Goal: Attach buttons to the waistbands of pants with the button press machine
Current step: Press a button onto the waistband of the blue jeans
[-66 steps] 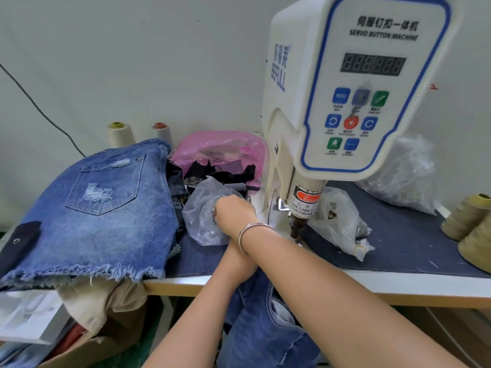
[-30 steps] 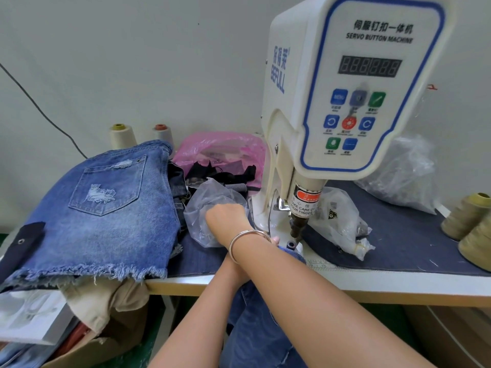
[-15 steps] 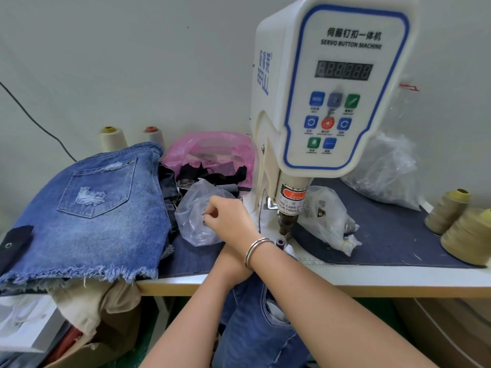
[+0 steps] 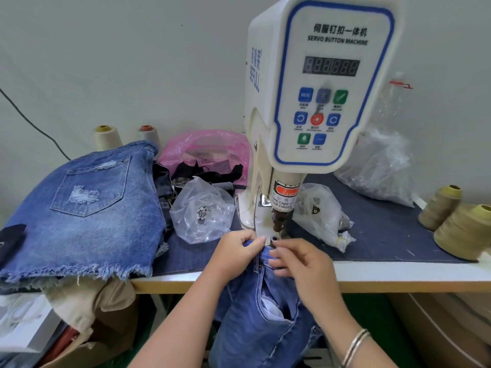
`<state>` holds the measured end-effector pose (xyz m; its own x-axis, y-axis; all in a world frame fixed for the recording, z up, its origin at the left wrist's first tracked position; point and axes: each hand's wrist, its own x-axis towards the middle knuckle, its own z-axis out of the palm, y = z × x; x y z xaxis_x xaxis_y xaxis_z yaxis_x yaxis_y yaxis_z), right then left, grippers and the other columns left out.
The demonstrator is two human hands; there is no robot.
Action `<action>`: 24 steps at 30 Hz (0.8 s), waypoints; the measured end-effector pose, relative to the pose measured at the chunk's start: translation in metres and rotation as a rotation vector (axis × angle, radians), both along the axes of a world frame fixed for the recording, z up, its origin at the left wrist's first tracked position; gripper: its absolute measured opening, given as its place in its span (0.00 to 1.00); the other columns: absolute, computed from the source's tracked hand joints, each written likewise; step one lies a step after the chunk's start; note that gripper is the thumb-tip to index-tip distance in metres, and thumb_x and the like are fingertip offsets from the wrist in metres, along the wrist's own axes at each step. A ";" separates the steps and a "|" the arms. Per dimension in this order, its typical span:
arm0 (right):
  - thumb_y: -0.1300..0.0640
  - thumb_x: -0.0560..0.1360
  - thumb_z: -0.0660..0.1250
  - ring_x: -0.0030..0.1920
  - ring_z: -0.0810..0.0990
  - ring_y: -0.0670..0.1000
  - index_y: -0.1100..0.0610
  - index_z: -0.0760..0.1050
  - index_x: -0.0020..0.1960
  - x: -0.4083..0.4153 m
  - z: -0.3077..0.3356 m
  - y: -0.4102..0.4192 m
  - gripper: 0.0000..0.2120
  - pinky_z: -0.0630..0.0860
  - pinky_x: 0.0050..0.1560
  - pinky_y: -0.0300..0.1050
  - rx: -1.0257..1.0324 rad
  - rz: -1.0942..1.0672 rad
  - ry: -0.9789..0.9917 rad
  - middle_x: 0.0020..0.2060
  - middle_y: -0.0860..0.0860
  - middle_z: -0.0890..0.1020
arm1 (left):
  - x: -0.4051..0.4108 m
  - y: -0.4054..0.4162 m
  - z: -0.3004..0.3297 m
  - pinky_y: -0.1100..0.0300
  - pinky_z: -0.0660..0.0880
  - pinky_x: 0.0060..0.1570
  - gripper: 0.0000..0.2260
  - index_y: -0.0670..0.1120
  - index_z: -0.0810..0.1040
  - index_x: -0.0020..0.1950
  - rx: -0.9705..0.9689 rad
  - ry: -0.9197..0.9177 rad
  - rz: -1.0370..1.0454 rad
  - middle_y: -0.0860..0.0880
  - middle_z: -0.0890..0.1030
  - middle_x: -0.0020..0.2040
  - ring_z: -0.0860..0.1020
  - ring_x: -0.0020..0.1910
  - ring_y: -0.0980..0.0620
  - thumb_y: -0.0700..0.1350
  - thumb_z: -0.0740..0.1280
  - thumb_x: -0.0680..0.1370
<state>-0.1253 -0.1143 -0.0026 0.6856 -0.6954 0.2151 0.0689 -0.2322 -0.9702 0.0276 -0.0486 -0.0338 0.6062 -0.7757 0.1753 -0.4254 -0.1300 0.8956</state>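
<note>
The white servo button machine stands on the table, its dark punch hanging just above a round die. Blue jeans hang off the table's front edge, with the waistband lifted to the die. My left hand grips the waistband on the left. My right hand pinches the waistband on the right, fingertips close to the die. A clear bag of metal buttons lies left of the machine base.
A stack of denim shorts fills the table's left side. A pink bag sits behind, a second clear bag right of the punch, and thread cones at the right. The blue table mat lies under them.
My right hand has left the clear button bag and come back to the waistband. Both hands now hold the jeans waistband under the punch, uncrossed.
</note>
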 end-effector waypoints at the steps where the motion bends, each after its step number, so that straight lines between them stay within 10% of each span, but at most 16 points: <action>1: 0.64 0.77 0.65 0.39 0.85 0.48 0.49 0.80 0.44 -0.001 -0.001 -0.006 0.12 0.79 0.38 0.36 0.000 -0.034 0.001 0.39 0.48 0.85 | 0.000 0.002 0.000 0.63 0.60 0.31 0.22 0.50 0.62 0.27 -0.018 -0.012 -0.010 0.55 0.62 0.26 0.61 0.29 0.57 0.46 0.68 0.78; 8: 0.58 0.77 0.66 0.41 0.80 0.38 0.46 0.74 0.44 0.023 -0.003 -0.032 0.07 0.75 0.43 0.30 -0.196 -0.124 0.046 0.39 0.43 0.82 | -0.001 0.001 0.000 0.64 0.61 0.31 0.21 0.49 0.63 0.28 -0.009 -0.006 -0.003 0.55 0.63 0.27 0.62 0.29 0.57 0.47 0.67 0.78; 14: 0.56 0.74 0.69 0.38 0.79 0.39 0.50 0.79 0.44 0.032 -0.019 -0.036 0.01 0.73 0.39 0.29 0.036 -0.028 0.101 0.39 0.47 0.82 | -0.001 0.002 0.000 0.65 0.61 0.31 0.20 0.49 0.64 0.28 -0.004 -0.009 -0.006 0.55 0.64 0.26 0.63 0.29 0.58 0.47 0.67 0.78; 24: 0.66 0.73 0.69 0.40 0.76 0.38 0.48 0.75 0.38 0.026 -0.012 -0.031 0.13 0.69 0.41 0.27 -0.284 -0.038 0.052 0.39 0.45 0.78 | 0.001 0.002 -0.002 0.67 0.61 0.30 0.20 0.49 0.65 0.28 -0.019 -0.002 -0.006 0.56 0.64 0.25 0.63 0.28 0.59 0.48 0.67 0.78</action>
<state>-0.0988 -0.1457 -0.0146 0.6754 -0.6378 0.3702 0.0071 -0.4964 -0.8681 0.0282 -0.0465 -0.0353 0.6013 -0.7758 0.1913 -0.4279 -0.1105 0.8970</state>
